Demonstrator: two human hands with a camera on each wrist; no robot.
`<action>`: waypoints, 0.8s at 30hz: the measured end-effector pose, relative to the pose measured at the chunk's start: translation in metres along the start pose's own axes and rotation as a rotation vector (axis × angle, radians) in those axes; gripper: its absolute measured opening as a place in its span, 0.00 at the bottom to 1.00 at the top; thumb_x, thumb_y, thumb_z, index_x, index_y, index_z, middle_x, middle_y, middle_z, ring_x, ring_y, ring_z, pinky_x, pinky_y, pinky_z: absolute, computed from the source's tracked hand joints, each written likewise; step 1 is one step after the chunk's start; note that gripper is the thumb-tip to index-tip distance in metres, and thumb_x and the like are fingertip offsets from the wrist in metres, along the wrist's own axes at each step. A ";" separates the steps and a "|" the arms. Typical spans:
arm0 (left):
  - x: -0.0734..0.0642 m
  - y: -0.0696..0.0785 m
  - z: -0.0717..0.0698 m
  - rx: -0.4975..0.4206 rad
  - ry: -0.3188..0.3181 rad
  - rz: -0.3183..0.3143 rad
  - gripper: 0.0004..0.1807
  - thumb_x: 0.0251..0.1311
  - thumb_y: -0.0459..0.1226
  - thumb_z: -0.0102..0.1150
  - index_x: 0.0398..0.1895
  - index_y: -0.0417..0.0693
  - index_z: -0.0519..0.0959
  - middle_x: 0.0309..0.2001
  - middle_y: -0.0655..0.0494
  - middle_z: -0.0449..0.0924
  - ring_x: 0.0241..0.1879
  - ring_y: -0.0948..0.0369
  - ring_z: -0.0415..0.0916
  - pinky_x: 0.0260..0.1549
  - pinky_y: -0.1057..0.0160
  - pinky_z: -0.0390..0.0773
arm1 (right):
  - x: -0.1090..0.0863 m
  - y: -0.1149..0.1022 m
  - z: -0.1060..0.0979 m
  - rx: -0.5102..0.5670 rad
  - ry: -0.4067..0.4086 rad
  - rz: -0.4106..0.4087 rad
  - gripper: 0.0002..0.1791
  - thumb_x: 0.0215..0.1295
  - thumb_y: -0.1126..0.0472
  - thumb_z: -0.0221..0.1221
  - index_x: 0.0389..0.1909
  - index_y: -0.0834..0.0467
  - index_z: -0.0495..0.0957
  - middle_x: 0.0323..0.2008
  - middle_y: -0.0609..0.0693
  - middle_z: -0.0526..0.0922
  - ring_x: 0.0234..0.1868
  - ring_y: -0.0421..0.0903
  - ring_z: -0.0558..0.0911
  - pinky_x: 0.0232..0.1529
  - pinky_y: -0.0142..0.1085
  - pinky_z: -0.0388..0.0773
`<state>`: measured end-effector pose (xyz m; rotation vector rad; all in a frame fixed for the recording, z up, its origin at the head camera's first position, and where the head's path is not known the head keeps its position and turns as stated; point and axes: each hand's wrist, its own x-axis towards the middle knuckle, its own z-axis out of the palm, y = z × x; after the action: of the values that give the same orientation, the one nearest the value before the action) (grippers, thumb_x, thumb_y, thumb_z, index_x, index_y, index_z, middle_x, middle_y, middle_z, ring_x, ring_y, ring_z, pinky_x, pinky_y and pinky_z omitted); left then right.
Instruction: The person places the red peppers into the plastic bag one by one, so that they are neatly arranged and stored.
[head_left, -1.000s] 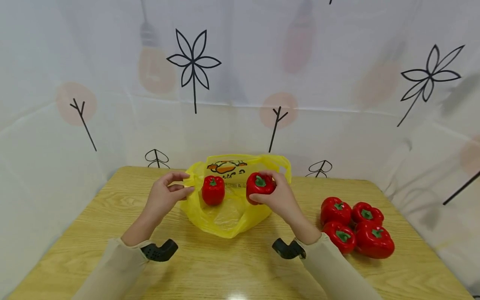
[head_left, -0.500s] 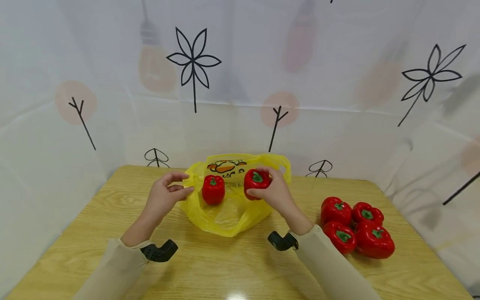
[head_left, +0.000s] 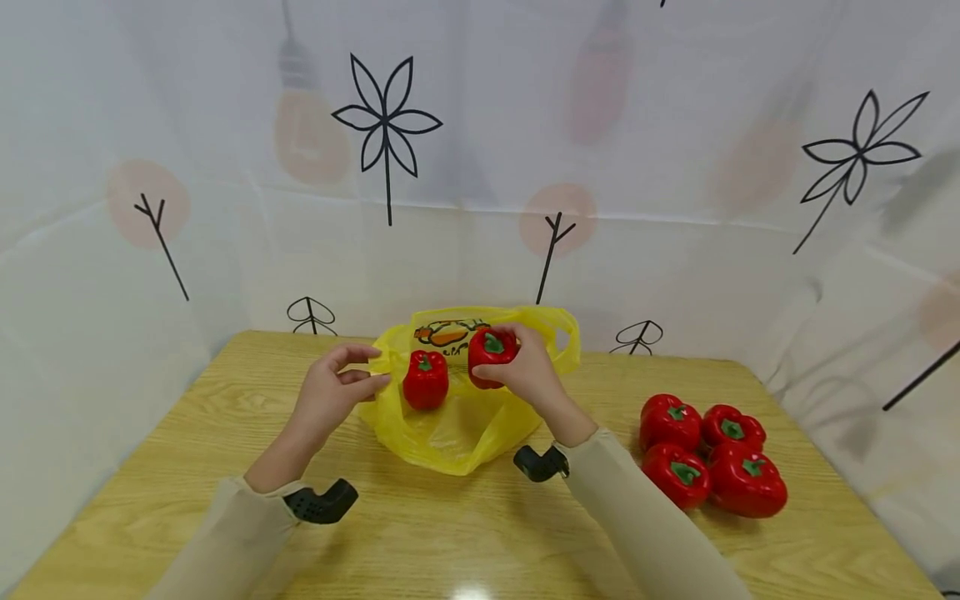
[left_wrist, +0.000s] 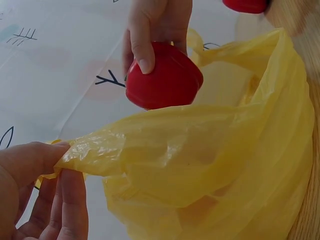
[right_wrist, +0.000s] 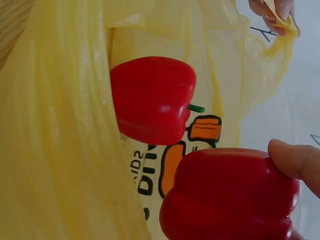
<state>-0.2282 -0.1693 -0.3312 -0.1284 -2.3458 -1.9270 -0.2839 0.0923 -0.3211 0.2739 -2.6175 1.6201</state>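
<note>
Patterned cloth [head_left: 465, 167] hangs behind the desk [head_left: 202, 433]. We log: yellow bag [head_left: 390, 429], edge pinched in left grip [head_left: 332, 387]; four peppers [head_left: 720, 471] right of right grip [head_left: 531, 365]; bagged pepper [head_left: 425, 385] between grips; held pepper [head_left: 482, 354] clamped in right grip, over bag.

Light wood-grain tabletop [head_left: 420, 525], yellowish-tan, rear corners rounded, bright glare spot at near edge, center. Thin yellow plastic bag [head_left: 412, 439] sits on it toward the rear, roughly mid-width, mouth open. Right side of table: four glossy red bell peppers, clustered close, green stems showing. Rear-left pepper [head_left: 663, 429], rear-right pepper [head_left: 718, 417], front-left pepper [head_left: 663, 475], front-right pepper [head_left: 753, 493]. Front-right one looks largest. Cluster well apart from bag.
</note>
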 end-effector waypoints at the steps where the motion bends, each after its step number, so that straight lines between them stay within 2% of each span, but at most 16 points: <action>1: 0.000 0.000 0.000 0.002 0.001 0.000 0.22 0.55 0.36 0.65 0.52 0.41 0.72 0.48 0.47 0.72 0.34 0.59 0.76 0.36 0.65 0.80 | 0.002 -0.001 0.001 -0.002 0.001 -0.003 0.37 0.46 0.62 0.72 0.58 0.58 0.67 0.57 0.55 0.68 0.53 0.54 0.70 0.46 0.46 0.77; 8: 0.000 0.001 0.001 0.006 0.005 0.003 0.21 0.55 0.35 0.65 0.52 0.41 0.72 0.48 0.47 0.72 0.34 0.60 0.76 0.35 0.65 0.80 | 0.015 -0.007 0.012 -0.001 0.019 0.003 0.35 0.45 0.63 0.72 0.57 0.57 0.69 0.55 0.53 0.70 0.52 0.53 0.70 0.47 0.45 0.77; 14: 0.000 0.002 0.000 0.005 0.009 -0.002 0.21 0.55 0.34 0.65 0.52 0.42 0.72 0.48 0.47 0.72 0.33 0.60 0.77 0.35 0.65 0.80 | 0.028 -0.008 0.024 0.002 0.006 0.009 0.35 0.45 0.65 0.72 0.57 0.58 0.69 0.57 0.55 0.68 0.54 0.54 0.69 0.49 0.46 0.76; 24: 0.000 0.001 -0.001 0.007 0.012 -0.008 0.21 0.55 0.34 0.65 0.52 0.41 0.72 0.49 0.47 0.71 0.35 0.60 0.77 0.35 0.64 0.80 | 0.046 0.006 0.044 0.029 0.003 0.050 0.35 0.44 0.69 0.71 0.56 0.58 0.70 0.58 0.56 0.67 0.56 0.54 0.67 0.51 0.46 0.74</action>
<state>-0.2286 -0.1702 -0.3304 -0.1064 -2.3496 -1.9175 -0.3279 0.0498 -0.3396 0.2089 -2.6212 1.6735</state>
